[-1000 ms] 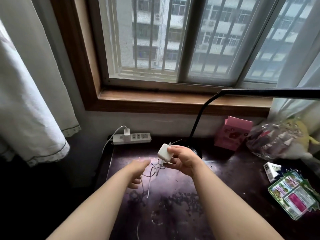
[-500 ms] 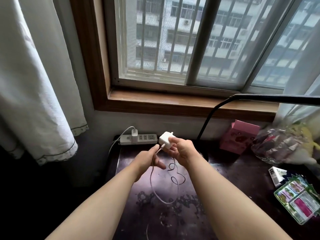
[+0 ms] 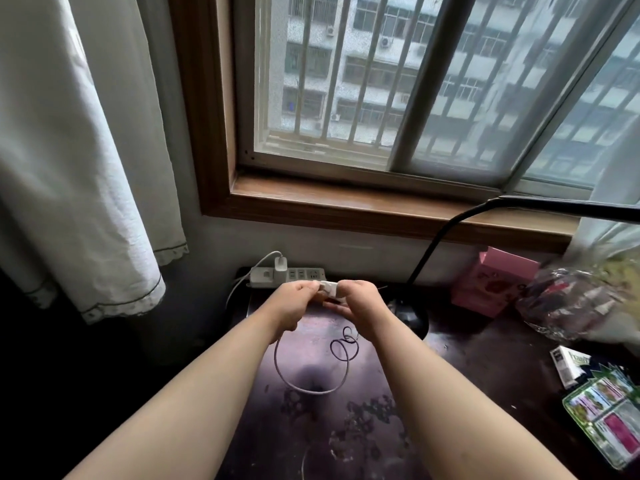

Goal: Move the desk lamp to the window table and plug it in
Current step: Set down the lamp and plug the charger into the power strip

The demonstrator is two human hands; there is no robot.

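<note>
The black desk lamp (image 3: 433, 244) stands on the dark window table (image 3: 467, 368), its base behind my right wrist and its head running off the right edge. A white plug adapter (image 3: 329, 287) is held between both hands just in front of the white power strip (image 3: 304, 274). My left hand (image 3: 294, 303) pinches its left end. Around its right end closes my right hand (image 3: 356, 303). The lamp's thin white cable (image 3: 311, 375) loops down onto the table below my hands.
A white charger (image 3: 280, 264) sits plugged in the strip. A pink box (image 3: 491, 282), a clear plastic bag (image 3: 581, 299), a small carton (image 3: 568, 365) and a snack packet (image 3: 609, 417) lie at the right. A curtain (image 3: 69, 150) hangs left.
Both hands carried the adapter forward and up to the power strip. My left hand closed in onto the adapter's end. The cable uncoiled into a wider loop on the table.
</note>
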